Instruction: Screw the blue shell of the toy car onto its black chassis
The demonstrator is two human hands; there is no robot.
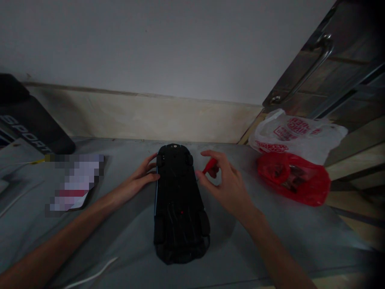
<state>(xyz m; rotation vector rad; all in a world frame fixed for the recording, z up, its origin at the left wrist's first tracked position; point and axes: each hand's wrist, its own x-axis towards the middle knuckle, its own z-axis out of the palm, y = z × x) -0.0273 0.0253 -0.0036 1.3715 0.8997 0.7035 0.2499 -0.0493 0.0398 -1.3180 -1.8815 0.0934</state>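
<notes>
A black toy car (179, 192) lies upside down on the grey table (129, 233), its underside and wheels facing up. My left hand (146, 172) rests against the car's left side near its far end, fingers apart and touching it. On the other side, my right hand (224, 176) holds a small red-handled tool (209, 165) beside the car's right edge. Its thumb is low and its index finger is stretched out above the red handle. The tool's tip is too dark to make out clearly.
At the right lie a red plastic bag (309, 184) and a white plastic bag (300, 134). A phone (78, 182) and a dark bottle (39, 116) are at the left. A white cable (93, 276) lies in front. The wall (144, 116) borders the table's back.
</notes>
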